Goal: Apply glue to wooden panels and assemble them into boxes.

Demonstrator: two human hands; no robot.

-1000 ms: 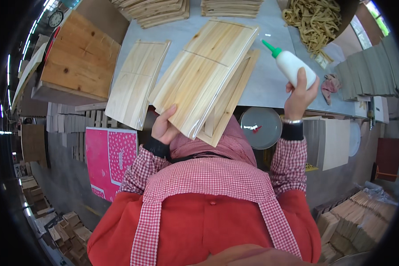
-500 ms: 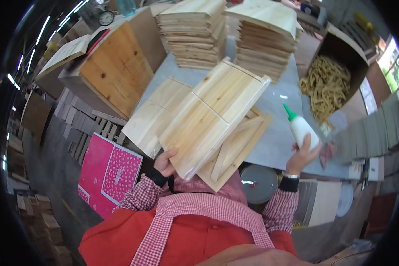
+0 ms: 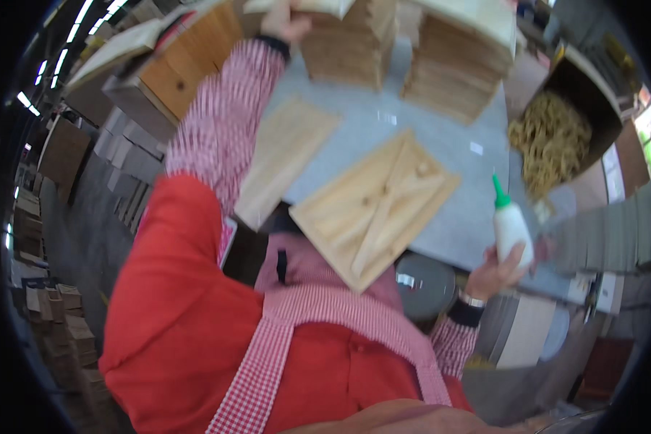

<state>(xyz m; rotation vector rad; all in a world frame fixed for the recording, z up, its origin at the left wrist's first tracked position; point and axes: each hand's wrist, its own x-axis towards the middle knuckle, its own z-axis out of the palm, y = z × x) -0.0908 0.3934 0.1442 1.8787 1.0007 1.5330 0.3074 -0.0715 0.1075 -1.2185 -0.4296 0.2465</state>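
Note:
My left hand (image 3: 286, 23) reaches to the far left stack of boards (image 3: 347, 58), its fingers closed on the edge of a pale wooden panel (image 3: 325, 6) at the top. Part of that panel is cut off by the picture's edge. My right hand (image 3: 498, 275) grips a white squeeze bottle (image 3: 512, 230) with a green nozzle pointing up, by the table's right side. Between my arms lies a wooden frame panel (image 3: 377, 208) with a diagonal brace, its near corner jutting over the table edge. Left of it rests a plain wooden board (image 3: 286, 163).
A second tall stack of boards (image 3: 452, 69) stands at the back right of the grey table (image 3: 372, 119). Beyond the table's right side, an open box (image 3: 586, 69) holds curly tan strips (image 3: 553, 137). A round grey stool or tub (image 3: 427, 286) sits below the front edge.
My left hand has carried the wooden panel from in front of me up to the far left stack, uncovering the braced frame panel. My right hand still holds the bottle, now slightly lower.

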